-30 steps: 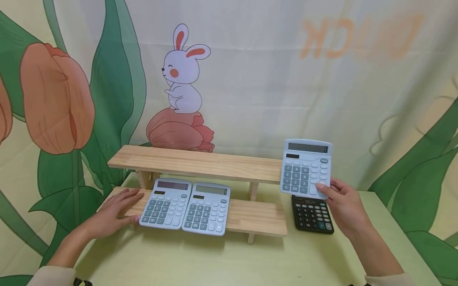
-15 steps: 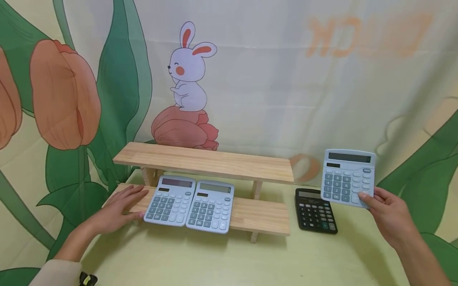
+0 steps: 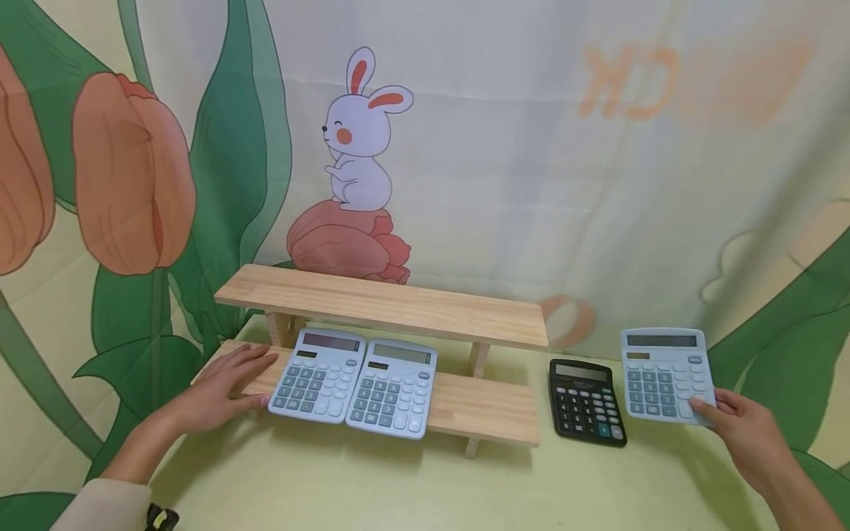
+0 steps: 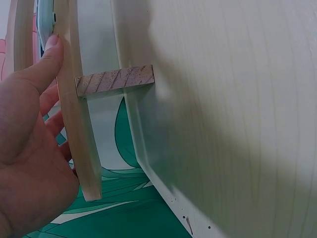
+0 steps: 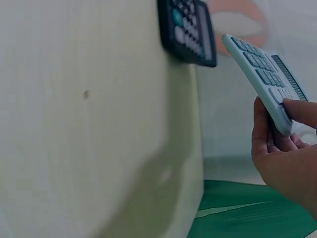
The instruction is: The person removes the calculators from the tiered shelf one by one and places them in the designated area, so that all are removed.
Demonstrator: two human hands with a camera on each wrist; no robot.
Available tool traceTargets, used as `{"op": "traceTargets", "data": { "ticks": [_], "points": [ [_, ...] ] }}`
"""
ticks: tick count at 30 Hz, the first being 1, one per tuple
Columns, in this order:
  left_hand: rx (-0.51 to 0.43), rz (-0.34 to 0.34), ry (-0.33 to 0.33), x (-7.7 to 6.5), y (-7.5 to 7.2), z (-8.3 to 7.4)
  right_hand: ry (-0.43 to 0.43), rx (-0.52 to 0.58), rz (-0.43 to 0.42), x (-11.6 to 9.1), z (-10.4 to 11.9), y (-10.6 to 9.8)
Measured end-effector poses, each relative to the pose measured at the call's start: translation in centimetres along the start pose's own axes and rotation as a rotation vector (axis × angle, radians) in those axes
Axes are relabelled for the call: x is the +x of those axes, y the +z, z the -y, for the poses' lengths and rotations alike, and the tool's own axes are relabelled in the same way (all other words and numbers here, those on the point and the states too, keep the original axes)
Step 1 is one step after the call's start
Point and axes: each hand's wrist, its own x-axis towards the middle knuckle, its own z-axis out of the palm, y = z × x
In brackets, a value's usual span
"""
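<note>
Fingers (image 5: 260, 131) of the right hand (image 3: 750, 436) pinching a blue calculator (image 3: 664, 376) above the tabletop (image 3: 505, 494), right of a black calculator (image 3: 587, 404), left hand (image 3: 222, 387) resting loosely spread on the lower shelf (image 3: 488, 405), just beside two more blue calculators (image 3: 317, 380)

The head camera looks forward and down; both wrist cameras, nearer and turned sideways, share its table (image 3: 372, 487).

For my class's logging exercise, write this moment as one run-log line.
left hand: rests on lower shelf | on shelf: left calculator, right calculator | right hand: holds lifted calculator | black calculator: right of shelf
</note>
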Motion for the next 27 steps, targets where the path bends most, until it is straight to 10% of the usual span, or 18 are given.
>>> {"op": "traceTargets", "data": {
  "ticks": [10, 27],
  "points": [
    [0.009, 0.016, -0.009, 0.0, 0.0, 0.1, 0.052, -0.022, 0.007, 0.6, -4.5, 0.0],
    [0.002, -0.021, 0.018, 0.1, 0.4, 0.5, 0.199, -0.038, 0.066, 1.1, -6.1, -0.9]
  ]
}}
